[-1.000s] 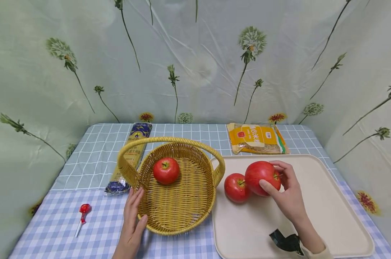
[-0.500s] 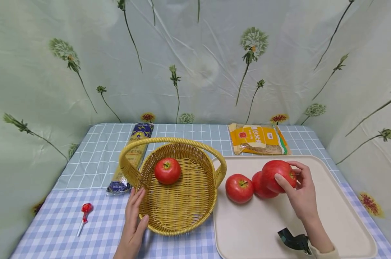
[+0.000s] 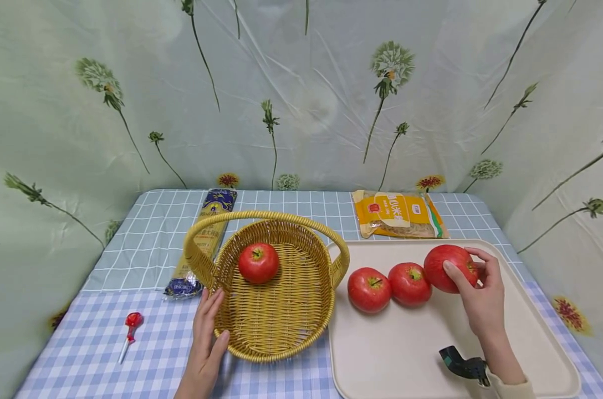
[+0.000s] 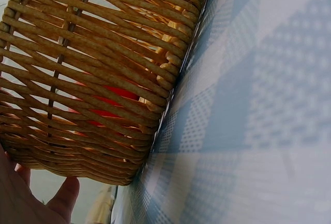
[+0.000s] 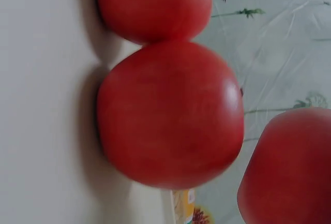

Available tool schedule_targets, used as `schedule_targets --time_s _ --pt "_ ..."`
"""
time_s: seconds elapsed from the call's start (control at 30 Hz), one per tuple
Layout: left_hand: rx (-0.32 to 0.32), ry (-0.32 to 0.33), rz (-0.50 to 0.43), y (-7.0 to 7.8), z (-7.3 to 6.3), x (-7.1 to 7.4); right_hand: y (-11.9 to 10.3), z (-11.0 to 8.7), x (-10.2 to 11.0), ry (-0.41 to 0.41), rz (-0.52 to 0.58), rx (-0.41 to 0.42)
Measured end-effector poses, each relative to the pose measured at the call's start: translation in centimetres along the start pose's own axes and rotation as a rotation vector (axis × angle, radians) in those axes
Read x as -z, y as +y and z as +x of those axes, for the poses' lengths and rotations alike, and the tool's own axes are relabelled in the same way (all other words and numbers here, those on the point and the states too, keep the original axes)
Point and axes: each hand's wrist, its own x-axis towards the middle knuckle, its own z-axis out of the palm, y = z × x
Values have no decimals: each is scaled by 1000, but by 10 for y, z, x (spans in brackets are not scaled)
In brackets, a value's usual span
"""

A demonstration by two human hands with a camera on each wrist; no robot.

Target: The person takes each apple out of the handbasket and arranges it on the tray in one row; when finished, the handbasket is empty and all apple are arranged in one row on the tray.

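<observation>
My right hand (image 3: 483, 299) pinches a red apple (image 3: 448, 268) between thumb and fingers, lifted over the right part of the beige tray (image 3: 406, 354). Two more red apples sit side by side on the tray, one at the left (image 3: 369, 290) and one beside it (image 3: 409, 284); the right wrist view shows them touching, the held apple (image 5: 289, 169) at lower right. My left hand (image 3: 202, 343) rests against the left side of a yellow woven basket (image 3: 266, 316), fingers extended near its rim. Inside the basket lies another red apple (image 3: 258, 262).
A spaghetti packet (image 3: 209, 238) lies behind and left of the basket, under its arched handle (image 3: 266, 215) in this view. A yellow noodle packet (image 3: 398, 213) lies behind the tray. A red lollipop (image 3: 133, 320) lies at the left on the checked cloth (image 3: 82, 349).
My right hand has moved right with the held apple, away from over the tray's apples, uncovering the second one. My left hand and the basket stay in place.
</observation>
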Motion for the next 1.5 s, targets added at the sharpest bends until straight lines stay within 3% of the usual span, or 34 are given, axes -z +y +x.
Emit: schedule_targets --time_s 0.63,1.0,1.5 --pt "-1 -1 -4 -1 2 0 54 25 6 41 -112 66" --pt "35 -8 -10 4 2 2 25 12 6 0 -169 -36" --pt "5 -5 -21 1 1 0 29 10 5 -61 -223 -54"
